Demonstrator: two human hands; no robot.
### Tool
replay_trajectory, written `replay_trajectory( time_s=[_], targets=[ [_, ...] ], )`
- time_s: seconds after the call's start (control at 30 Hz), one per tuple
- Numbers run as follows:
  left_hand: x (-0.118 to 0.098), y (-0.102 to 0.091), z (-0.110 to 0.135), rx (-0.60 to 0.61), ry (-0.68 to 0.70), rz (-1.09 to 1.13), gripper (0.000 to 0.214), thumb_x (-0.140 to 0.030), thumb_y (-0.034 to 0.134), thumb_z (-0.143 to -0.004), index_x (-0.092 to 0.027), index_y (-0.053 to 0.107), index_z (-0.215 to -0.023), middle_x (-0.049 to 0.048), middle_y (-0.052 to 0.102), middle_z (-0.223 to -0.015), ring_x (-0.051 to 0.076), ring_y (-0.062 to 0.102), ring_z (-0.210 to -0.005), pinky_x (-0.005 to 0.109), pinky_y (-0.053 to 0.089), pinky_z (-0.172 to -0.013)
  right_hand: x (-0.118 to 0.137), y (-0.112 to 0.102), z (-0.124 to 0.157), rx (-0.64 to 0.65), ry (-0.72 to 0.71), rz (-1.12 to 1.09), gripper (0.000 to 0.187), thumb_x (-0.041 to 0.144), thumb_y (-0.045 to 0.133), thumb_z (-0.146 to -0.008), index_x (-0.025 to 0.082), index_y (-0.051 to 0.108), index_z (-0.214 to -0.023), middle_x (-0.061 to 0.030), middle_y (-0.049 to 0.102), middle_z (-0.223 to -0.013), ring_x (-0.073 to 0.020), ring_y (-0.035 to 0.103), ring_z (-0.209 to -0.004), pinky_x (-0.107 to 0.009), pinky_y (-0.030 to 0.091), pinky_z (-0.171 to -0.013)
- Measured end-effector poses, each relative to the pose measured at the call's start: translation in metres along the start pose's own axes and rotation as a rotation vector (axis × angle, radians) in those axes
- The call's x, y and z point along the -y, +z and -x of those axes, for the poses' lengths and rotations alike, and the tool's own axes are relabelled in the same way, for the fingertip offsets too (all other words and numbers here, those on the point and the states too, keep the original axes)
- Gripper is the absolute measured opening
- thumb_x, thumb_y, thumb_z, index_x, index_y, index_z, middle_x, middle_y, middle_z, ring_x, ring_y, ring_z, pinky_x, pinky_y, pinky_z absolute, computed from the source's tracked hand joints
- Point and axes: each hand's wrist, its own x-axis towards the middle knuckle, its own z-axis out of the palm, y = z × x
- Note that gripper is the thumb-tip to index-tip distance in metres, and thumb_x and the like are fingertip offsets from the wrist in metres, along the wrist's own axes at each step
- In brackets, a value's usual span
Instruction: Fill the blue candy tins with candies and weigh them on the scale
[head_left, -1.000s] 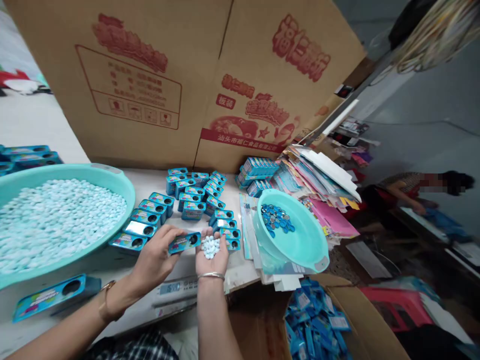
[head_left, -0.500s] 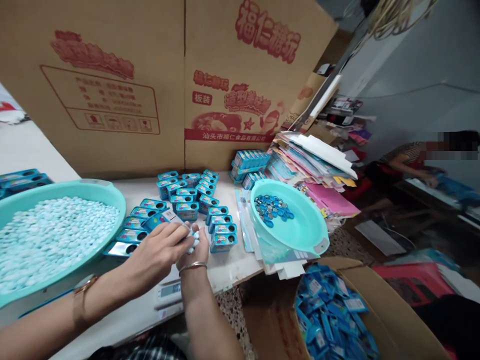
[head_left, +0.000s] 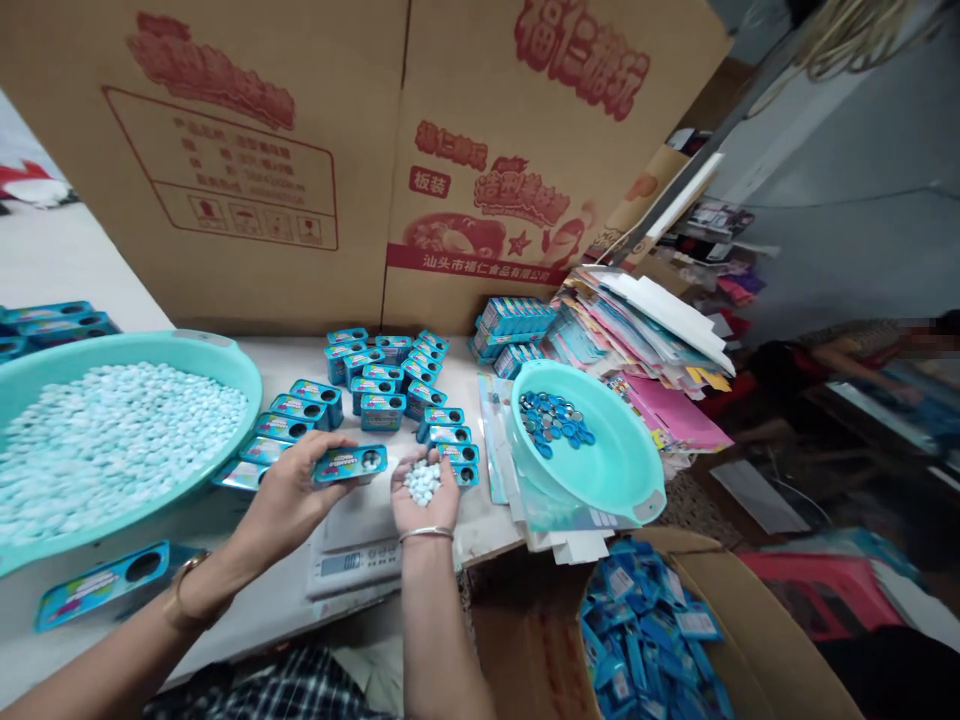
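Observation:
My left hand (head_left: 289, 495) grips a small blue candy tin (head_left: 337, 466) by its sides, with its round opening facing up. A few pale candies show inside that opening. Beside it, my right hand (head_left: 405, 513) is cupped palm up, holding a heap of pale blue-white candies (head_left: 422, 482). Below the two hands lies a digital scale (head_left: 356, 562). More blue tins (head_left: 382, 410) stand in rows just beyond my hands, their round holes uncovered where I can see them. To the left is a turquoise basin (head_left: 251, 375) of the same candies.
A second turquoise basin (head_left: 637, 450) on the right holds blue round caps (head_left: 556, 420). Stacked printed cards (head_left: 652, 330) lie behind it. Tall cardboard (head_left: 300, 200) walls the table's back. Below right, a carton (head_left: 765, 600) contains many blue tins. Another person sits at far right.
The tin was tipped over my right palm; now it is level and my hands are apart. The candies in my right palm are now plainly visible. The view has shifted slightly.

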Motion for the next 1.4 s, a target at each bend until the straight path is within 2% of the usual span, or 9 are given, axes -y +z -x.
replay_trajectory(
  time_s=[0.13,0.23,0.33,0.47,0.53,0.63,0.8,1.17,1.4],
  targets=[
    [0.023,0.024,0.009,0.086,-0.109,0.105,0.034,-0.035,0.068,-0.077,-0.021,0.061,-0.107,0.0040,0.066,-0.103,0.024,0.064,-0.097,0.038,0.051,-0.088,0.024,-0.008,0.002,0.021,-0.005,-0.203,0.021,0.032,0.054,-0.088,0.019,0.059,-0.072,0.0016,0.062,-0.068,-0.0075,0.052,-0.054,-0.017,0.039,-0.046],
    [0.025,0.021,0.013,0.097,-0.074,0.114,0.044,-0.036,0.068,-0.078,-0.021,0.056,-0.118,0.0071,0.065,-0.114,0.026,0.063,-0.106,0.042,0.051,-0.094,0.035,-0.012,0.002,0.131,-0.045,-0.154,0.014,0.028,0.062,-0.083,0.019,0.058,-0.073,0.0031,0.059,-0.067,-0.0055,0.046,-0.050,-0.014,0.034,-0.043],
    [0.008,-0.008,0.020,-0.049,-0.005,0.045,0.063,-0.039,0.071,-0.078,-0.023,0.046,-0.134,0.0098,0.056,-0.131,0.028,0.054,-0.123,0.047,0.045,-0.106,0.041,-0.016,0.001,0.188,-0.057,-0.130,0.013,0.027,0.066,-0.080,0.019,0.057,-0.075,0.0032,0.058,-0.069,-0.0052,0.046,-0.052,-0.014,0.035,-0.044],
    [-0.011,-0.057,0.035,-0.379,-0.062,0.070,0.061,-0.038,0.071,-0.080,-0.026,0.047,-0.135,0.0064,0.056,-0.128,0.025,0.056,-0.120,0.046,0.044,-0.110,0.043,-0.015,0.000,0.220,-0.079,-0.084,0.013,0.027,0.063,-0.081,0.019,0.056,-0.075,0.0035,0.056,-0.070,-0.0052,0.045,-0.052,-0.015,0.035,-0.044],
    [-0.009,-0.072,0.044,-0.409,-0.137,0.156,0.060,-0.039,0.071,-0.080,-0.025,0.048,-0.134,0.0058,0.060,-0.123,0.025,0.060,-0.115,0.047,0.046,-0.109,0.042,-0.012,-0.002,0.225,-0.088,-0.066,0.013,0.026,0.063,-0.082,0.019,0.055,-0.075,0.0038,0.055,-0.069,-0.0052,0.044,-0.051,-0.015,0.034,-0.043],
    [0.003,-0.079,0.057,-0.368,-0.251,0.192,0.056,-0.046,0.070,-0.079,-0.025,0.054,-0.128,0.0046,0.066,-0.112,0.024,0.065,-0.105,0.048,0.049,-0.105,0.039,-0.007,-0.005,0.242,-0.093,-0.052,0.013,0.027,0.064,-0.081,0.019,0.055,-0.076,0.0037,0.055,-0.069,-0.0052,0.044,-0.051,-0.015,0.034,-0.042],
    [0.017,-0.077,0.073,-0.319,-0.306,0.156,0.045,-0.051,0.065,-0.081,-0.028,0.058,-0.119,0.0033,0.069,-0.106,0.026,0.067,-0.099,0.049,0.051,-0.102,0.033,0.000,-0.007,0.322,-0.106,0.038,0.013,0.027,0.063,-0.082,0.019,0.054,-0.076,0.0040,0.054,-0.068,-0.0052,0.042,-0.050,-0.014,0.034,-0.042],
    [0.019,-0.058,0.068,-0.160,-0.087,0.069,0.034,-0.045,0.061,-0.087,-0.026,0.062,-0.116,0.0034,0.068,-0.109,0.023,0.066,-0.100,0.038,0.055,-0.092,0.030,0.006,-0.007,0.318,-0.122,0.090,0.015,0.028,0.063,-0.082,0.019,0.053,-0.074,0.0045,0.052,-0.067,-0.0054,0.039,-0.049,-0.014,0.033,-0.043],
    [0.019,-0.029,0.055,-0.034,0.072,-0.029,0.046,-0.036,0.059,-0.089,-0.025,0.049,-0.133,0.0078,0.060,-0.128,0.024,0.057,-0.118,0.038,0.049,-0.101,0.027,0.011,-0.009,0.298,-0.123,0.104,0.017,0.028,0.064,-0.081,0.020,0.052,-0.073,0.0060,0.050,-0.065,-0.0045,0.037,-0.047,-0.014,0.032,-0.041]
  ],
)
